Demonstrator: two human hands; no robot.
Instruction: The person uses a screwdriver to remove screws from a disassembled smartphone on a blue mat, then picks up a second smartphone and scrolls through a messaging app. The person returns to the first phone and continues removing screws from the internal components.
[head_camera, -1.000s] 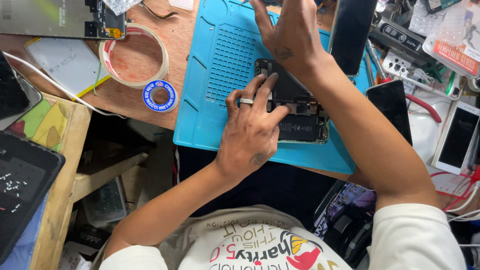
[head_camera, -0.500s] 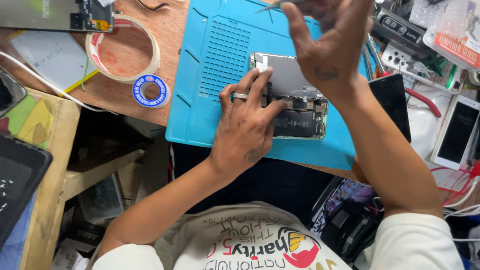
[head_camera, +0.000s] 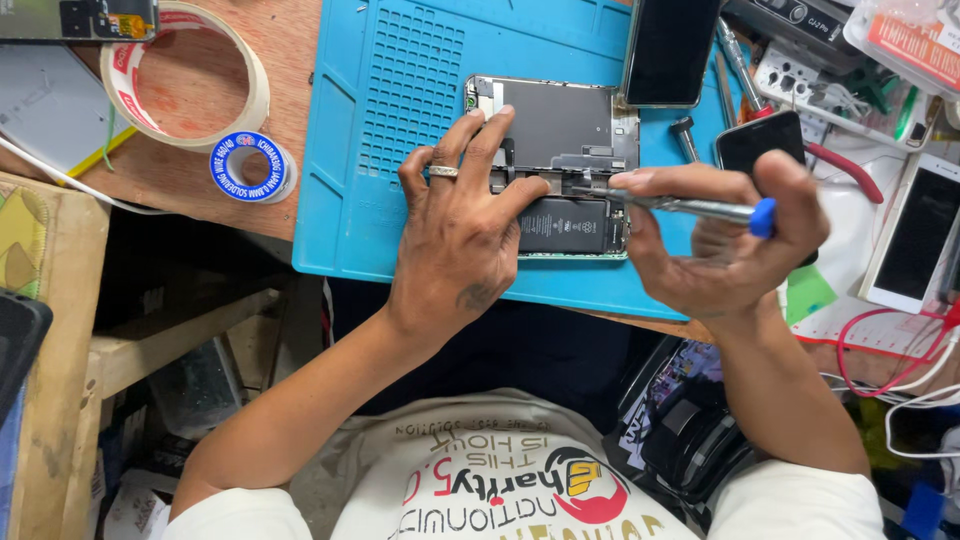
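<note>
An opened smartphone (head_camera: 560, 125) lies on a blue repair mat (head_camera: 400, 90), its black battery (head_camera: 565, 225) and inner boards showing. My left hand (head_camera: 460, 230), with a ring on one finger, presses down on the phone's left side, fingers spread over it. My right hand (head_camera: 720, 240) grips a thin screwdriver (head_camera: 690, 208) with a blue end cap, held sideways. Its tip touches the phone's middle, just above the battery.
A wide tape roll (head_camera: 185, 75) and a small blue solder-wire spool (head_camera: 250, 165) sit left of the mat on the wooden bench. Another dark phone (head_camera: 670, 50) lies at the mat's top right. More phones, red cables and tools crowd the right side (head_camera: 920, 230).
My right hand came down from the top of the view with the screwdriver and set its tip on the phone. The left hand stayed pressed on the phone.
</note>
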